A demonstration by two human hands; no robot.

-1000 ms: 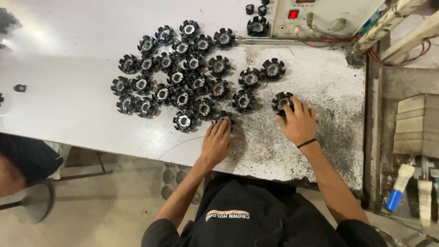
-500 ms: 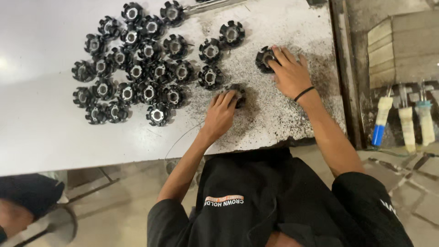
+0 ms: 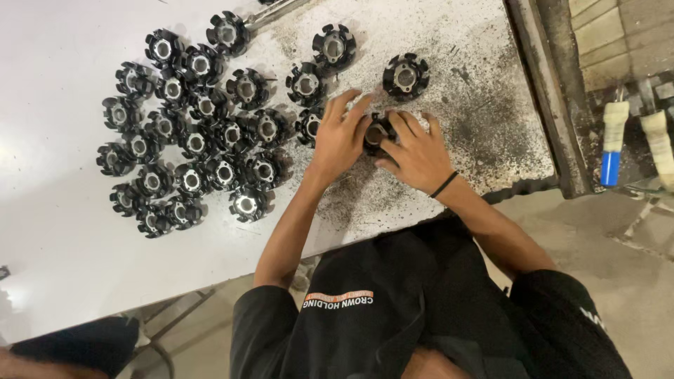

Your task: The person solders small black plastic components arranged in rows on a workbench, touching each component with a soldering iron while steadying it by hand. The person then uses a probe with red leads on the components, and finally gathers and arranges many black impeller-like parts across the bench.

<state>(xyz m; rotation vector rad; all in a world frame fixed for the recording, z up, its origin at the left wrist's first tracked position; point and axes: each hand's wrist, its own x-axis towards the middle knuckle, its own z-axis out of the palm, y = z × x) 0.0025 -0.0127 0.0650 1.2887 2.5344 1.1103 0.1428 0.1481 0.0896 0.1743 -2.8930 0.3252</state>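
Both hands' grip closed round one black part over gritty white table.

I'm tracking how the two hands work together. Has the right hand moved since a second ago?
Yes. The right hand left the lone part it covered and came in beside the left hand; both now hold one black part.

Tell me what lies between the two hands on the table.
In the head view, one black finned round part sits between the left hand and right hand, fingers of both closed around it on the speckled table.
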